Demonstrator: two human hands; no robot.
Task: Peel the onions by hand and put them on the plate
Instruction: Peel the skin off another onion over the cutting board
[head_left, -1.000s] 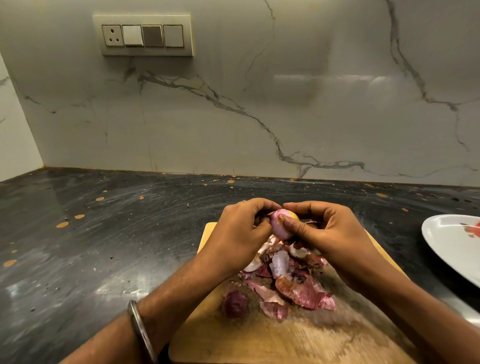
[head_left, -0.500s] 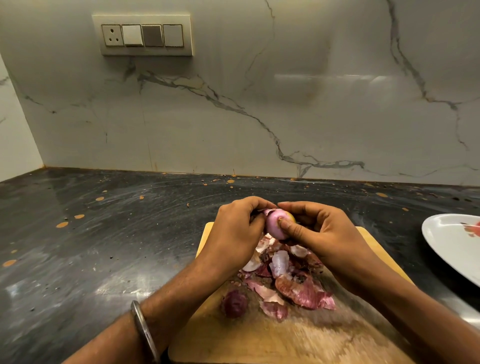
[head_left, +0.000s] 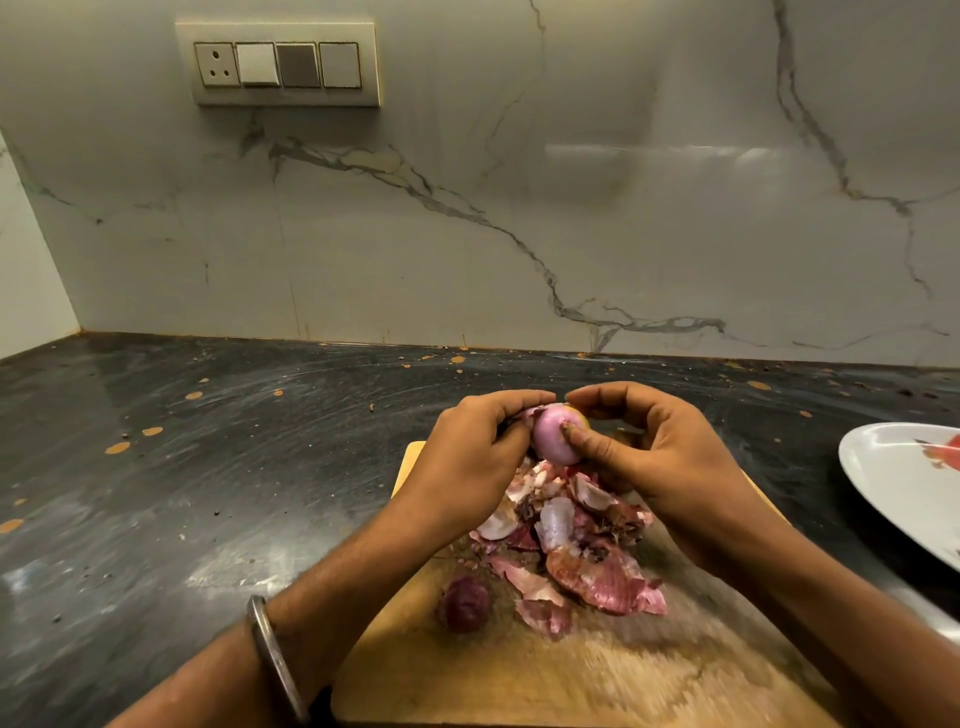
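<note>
A small pale purple onion (head_left: 551, 439) is held between both hands above the far end of a wooden cutting board (head_left: 519, 670). My left hand (head_left: 470, 462) grips its left side, where a flap of skin sticks out. My right hand (head_left: 654, 457) pinches it from the right, thumb pressed on its front. A pile of pink and white onion skins (head_left: 582, 551) lies on the board below the hands. A small dark unpeeled onion (head_left: 465, 604) sits beside the pile. A white plate (head_left: 904, 483) stands at the right edge.
The board lies on a dark stone counter (head_left: 208, 493) dotted with orange specks. A marble wall (head_left: 519, 208) with a switch panel (head_left: 278, 65) closes the back. A metal bangle (head_left: 275, 660) is on my left wrist.
The onion has turned in my hands and shows more bare purple surface. Both hands rose slightly, and my right thumb moved onto its front.
</note>
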